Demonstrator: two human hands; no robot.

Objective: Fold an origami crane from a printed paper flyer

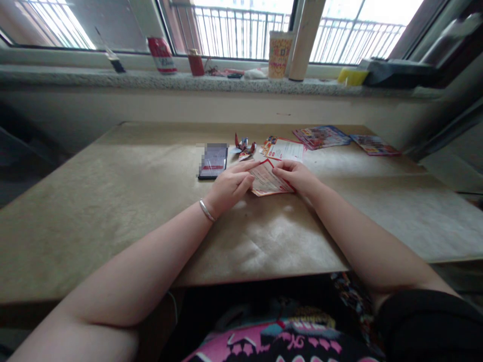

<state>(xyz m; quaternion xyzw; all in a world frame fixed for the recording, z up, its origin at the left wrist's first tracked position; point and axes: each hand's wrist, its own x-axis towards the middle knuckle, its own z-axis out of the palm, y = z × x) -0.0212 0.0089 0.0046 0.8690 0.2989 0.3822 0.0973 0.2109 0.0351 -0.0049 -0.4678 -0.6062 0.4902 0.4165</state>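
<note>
A printed sheet of paper [268,181] with a red border, partly folded along its upper edge, lies at the middle of the table between both hands. My left hand [231,187] holds its left side, thumb on the face and fingers reaching along the top edge. At the upper right side, my right hand [296,176] pinches the paper between thumb and fingers. Just beyond it sits a folded paper figure [245,147] with red pointed tips. A phone [214,162] with a lit screen lies left of that figure.
Another printed sheet [287,149] lies behind the right hand. Farther right are a stack of colourful printed sheets [320,137] and a smaller pile [373,144]. A red can [161,54], a patterned cup [279,55] and a cardboard tube [306,40] stand on the windowsill [226,88].
</note>
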